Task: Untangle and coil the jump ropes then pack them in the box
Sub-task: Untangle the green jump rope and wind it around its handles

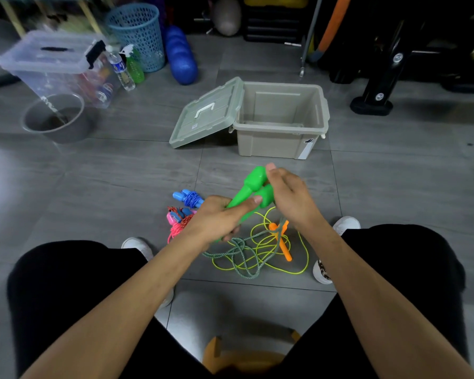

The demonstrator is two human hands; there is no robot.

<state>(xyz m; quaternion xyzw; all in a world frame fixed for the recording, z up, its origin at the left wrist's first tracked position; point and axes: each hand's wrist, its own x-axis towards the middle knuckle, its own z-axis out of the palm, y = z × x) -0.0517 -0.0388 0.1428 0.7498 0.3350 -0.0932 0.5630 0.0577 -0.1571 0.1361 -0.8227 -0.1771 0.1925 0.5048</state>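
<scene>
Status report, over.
Both hands, left and right, grip green handles. Green rope tangled with yellow rope. Box open, empty.

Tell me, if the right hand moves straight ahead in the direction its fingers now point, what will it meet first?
Probably the beige box. The right hand, holding the green handles, points up and away from the person, and only bare floor shows between it and the box's front wall. Depth is unclear, so it might pass over the rim instead.

Jump ropes: four. One green (253,187), one yellow (282,258) with orange handles, one blue (188,198), one pink (177,222). Boxes: two, one beige (279,140), one clear (55,64). Bottles: two (121,68). Baskets: one (138,34). Bowls: one (55,119).
</scene>
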